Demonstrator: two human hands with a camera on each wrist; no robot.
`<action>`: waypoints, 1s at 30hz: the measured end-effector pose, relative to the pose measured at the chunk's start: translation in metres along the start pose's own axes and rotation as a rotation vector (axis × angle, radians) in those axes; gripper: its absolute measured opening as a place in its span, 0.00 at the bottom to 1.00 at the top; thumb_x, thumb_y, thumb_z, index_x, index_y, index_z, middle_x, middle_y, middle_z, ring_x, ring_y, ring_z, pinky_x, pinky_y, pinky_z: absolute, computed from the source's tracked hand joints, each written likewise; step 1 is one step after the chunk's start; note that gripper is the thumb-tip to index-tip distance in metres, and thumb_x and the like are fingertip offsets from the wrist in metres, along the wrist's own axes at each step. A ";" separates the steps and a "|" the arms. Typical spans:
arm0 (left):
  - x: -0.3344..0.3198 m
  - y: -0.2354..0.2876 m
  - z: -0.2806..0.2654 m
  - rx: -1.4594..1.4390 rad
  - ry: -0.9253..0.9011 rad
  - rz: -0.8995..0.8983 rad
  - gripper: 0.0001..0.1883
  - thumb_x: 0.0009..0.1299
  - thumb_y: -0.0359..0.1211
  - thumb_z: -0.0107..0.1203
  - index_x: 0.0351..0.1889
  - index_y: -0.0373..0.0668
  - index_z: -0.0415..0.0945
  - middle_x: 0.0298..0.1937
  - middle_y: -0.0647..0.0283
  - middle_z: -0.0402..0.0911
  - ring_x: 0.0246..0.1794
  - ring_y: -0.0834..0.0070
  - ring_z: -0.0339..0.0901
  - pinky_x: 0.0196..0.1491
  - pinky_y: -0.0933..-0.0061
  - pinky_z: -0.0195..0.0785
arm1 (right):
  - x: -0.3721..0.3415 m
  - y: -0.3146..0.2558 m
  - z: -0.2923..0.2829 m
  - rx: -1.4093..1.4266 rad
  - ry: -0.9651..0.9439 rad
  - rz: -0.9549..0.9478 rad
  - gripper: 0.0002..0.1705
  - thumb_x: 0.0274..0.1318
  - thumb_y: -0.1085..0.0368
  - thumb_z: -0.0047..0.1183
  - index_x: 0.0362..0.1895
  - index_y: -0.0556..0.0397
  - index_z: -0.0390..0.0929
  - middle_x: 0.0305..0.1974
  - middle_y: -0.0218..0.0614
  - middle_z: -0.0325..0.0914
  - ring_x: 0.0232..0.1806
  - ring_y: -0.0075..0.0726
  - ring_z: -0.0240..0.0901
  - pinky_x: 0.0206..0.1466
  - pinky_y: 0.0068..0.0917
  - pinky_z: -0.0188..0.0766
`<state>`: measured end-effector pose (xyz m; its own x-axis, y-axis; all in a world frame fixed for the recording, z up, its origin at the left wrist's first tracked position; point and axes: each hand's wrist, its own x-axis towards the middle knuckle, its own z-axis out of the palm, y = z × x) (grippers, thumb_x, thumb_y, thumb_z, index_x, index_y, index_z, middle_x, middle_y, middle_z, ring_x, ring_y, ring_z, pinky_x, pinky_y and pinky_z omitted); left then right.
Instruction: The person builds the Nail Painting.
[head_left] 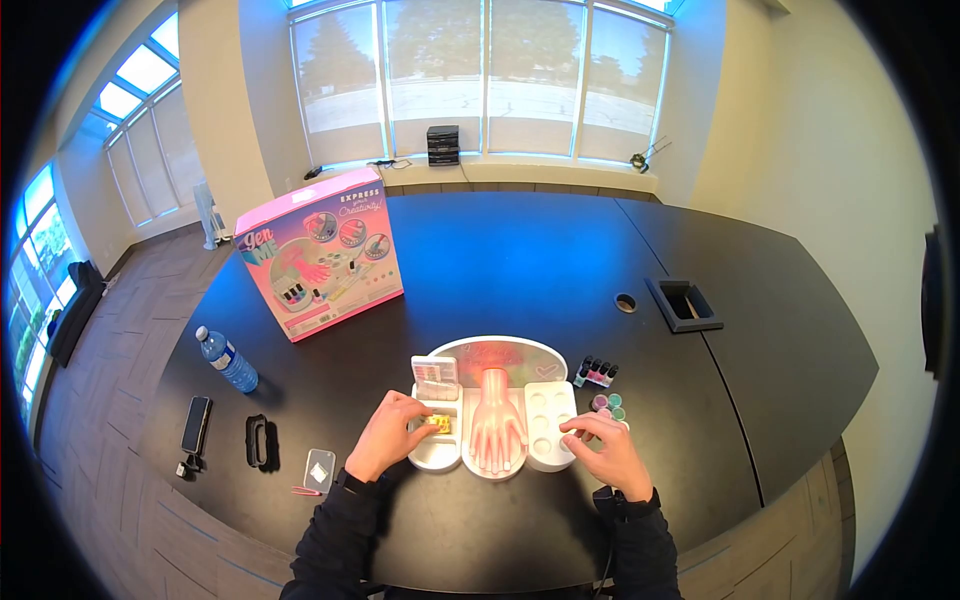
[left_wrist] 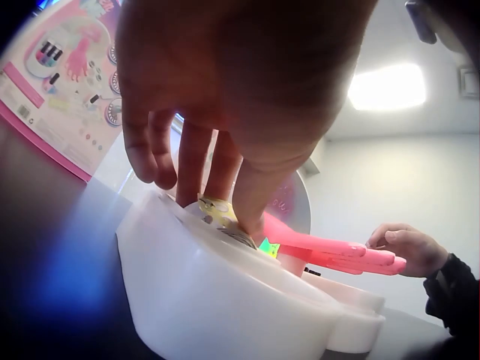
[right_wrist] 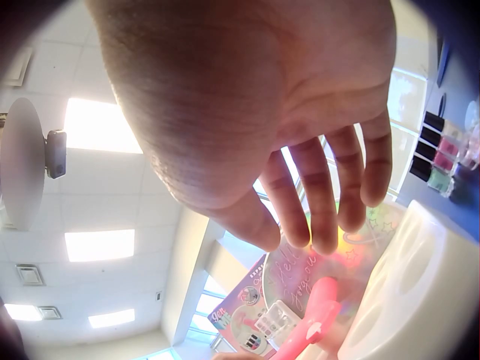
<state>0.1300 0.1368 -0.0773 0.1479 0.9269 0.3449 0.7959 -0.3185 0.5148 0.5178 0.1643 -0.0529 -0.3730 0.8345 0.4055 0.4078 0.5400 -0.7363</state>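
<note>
My left hand (head_left: 385, 432) pinches a small yellow patterned piece (head_left: 440, 424) between thumb and fingers, over the left compartment of a white nail-art station (head_left: 436, 462). Up close in the left wrist view, the yellow patterned piece (left_wrist: 216, 211) sits right at the compartment's rim. My right hand (head_left: 608, 455) hovers at the outer edge of the right-hand tray (head_left: 541, 398) with its round wells, its fingers loosely bent with nothing between them. Between the two sides lies a pink model hand (head_left: 495, 420), palm down. A clear case (head_left: 436, 377) leans upright behind the left compartment.
Small nail polish bottles (head_left: 597, 372) and little glitter pots (head_left: 609, 405) stand right of the station. To the left are a water bottle (head_left: 228, 360), a phone (head_left: 196, 425), a black strap (head_left: 257, 442) and a small clear-topped item (head_left: 319, 470). A large pink box (head_left: 320, 255) stands behind.
</note>
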 end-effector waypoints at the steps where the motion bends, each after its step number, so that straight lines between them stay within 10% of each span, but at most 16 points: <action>1: 0.000 0.002 -0.001 -0.001 0.000 0.001 0.12 0.71 0.36 0.75 0.48 0.42 0.92 0.44 0.59 0.90 0.54 0.57 0.81 0.60 0.59 0.78 | 0.000 0.000 0.000 -0.002 0.000 -0.005 0.08 0.68 0.65 0.69 0.48 0.53 0.92 0.42 0.36 0.92 0.38 0.34 0.80 0.43 0.30 0.74; 30: -0.015 -0.001 -0.003 0.069 0.074 -0.043 0.16 0.69 0.35 0.76 0.53 0.41 0.93 0.54 0.60 0.83 0.62 0.57 0.75 0.66 0.58 0.74 | 0.024 0.037 -0.044 -0.044 0.154 0.033 0.09 0.66 0.68 0.68 0.48 0.56 0.92 0.41 0.37 0.91 0.42 0.36 0.85 0.45 0.32 0.79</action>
<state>0.1254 0.1224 -0.0801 0.0711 0.9213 0.3824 0.8397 -0.2622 0.4756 0.5606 0.2092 -0.0464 -0.2282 0.8571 0.4619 0.4555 0.5133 -0.7274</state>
